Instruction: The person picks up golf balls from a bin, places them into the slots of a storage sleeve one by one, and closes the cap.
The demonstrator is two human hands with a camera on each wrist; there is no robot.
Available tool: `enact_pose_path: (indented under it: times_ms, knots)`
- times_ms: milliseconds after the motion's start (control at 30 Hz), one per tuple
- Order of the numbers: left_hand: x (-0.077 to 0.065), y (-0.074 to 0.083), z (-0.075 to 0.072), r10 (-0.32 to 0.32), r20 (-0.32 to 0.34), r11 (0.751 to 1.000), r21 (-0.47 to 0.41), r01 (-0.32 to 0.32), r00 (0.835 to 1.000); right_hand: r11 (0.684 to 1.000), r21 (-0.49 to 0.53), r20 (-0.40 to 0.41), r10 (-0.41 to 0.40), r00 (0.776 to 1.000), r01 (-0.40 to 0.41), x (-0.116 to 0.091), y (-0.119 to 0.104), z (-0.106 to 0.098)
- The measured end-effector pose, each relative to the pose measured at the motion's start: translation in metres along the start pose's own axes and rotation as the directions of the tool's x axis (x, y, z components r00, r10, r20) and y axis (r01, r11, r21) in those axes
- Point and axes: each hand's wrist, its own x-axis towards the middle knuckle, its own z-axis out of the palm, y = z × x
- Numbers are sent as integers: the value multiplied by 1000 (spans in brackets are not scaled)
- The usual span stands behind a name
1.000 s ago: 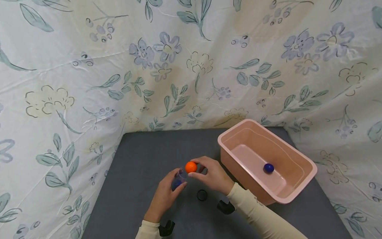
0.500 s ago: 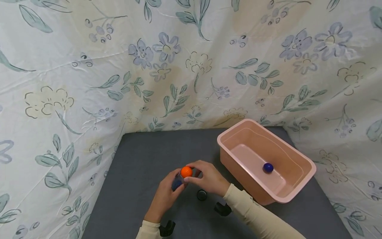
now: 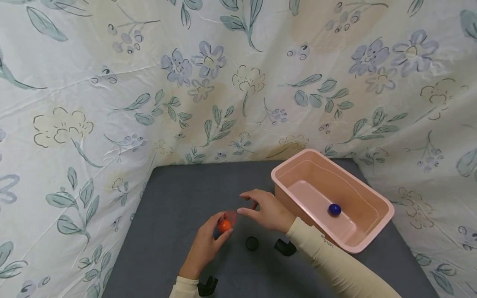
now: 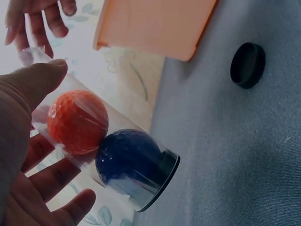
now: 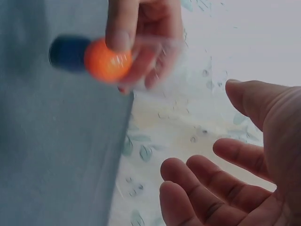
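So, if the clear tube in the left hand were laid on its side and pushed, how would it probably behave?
The clear tube would probably roll, since its sides are round. It may feel slippery, as its surface looks smooth and glossy. The orange ball could slip out the uncapped end.

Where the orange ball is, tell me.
Left wrist view: the orange ball is inside the clear tube in the left hand, touching a blue ball.
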Motion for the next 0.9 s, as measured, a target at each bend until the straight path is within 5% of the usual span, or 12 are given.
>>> enact_pose_path:
  times_ms: [133,333,667,900]
  knots:
    - [0,0,1,-14,-2,1000,2,14,1000,997,-65,-26,41,999,-43,1,4,-20]
    - [-1,0,1,-37,-7,999,21,38,999,990,-26,-50,138,989,-139,-3,17,-54]
    - [2,1,4,-12,-17,999,32,13,1000,991,-117,-157,53,986,-72,-12,51,-95]
    - [3,5,7,-26,3,999,23,26,1000,976,-79,-125,192,973,-203,-18,65,-107]
